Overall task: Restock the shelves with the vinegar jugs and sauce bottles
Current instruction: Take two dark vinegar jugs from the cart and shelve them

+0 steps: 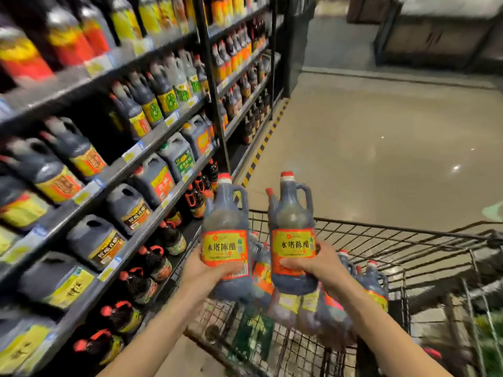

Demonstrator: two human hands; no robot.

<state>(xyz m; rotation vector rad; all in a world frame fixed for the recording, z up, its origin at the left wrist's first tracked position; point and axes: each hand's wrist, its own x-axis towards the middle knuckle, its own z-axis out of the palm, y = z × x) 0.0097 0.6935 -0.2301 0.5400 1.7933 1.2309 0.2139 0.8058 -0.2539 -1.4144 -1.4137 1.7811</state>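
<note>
**Two vinegar jugs lifted for shelving.** At lower centre, the left jug (225,232) and the right jug (292,229) are held upright and side by side, close but apart, above the cart (381,226). Both have red caps on and yellow-and-red labels facing the viewer, probably so the labels can be checked against the stock.

The left hand (206,270) grips its jug low on the body, with the thumb curled across the label's bottom edge. The other fingers wrap behind, out of sight. The right hand (319,263) mirrors this, its thumb pressed over the lower label. The low grips leave the neck handles free and support the weight from below.

More jugs (377,284) of the same kind stand in the cart at lower right, so unloading appears unfinished.

Shelving (117,170) fills the left of the frame, already lined with dark jugs and bottles, within reach of the cart. Bare floor (381,131) occupies the upper right.
</note>
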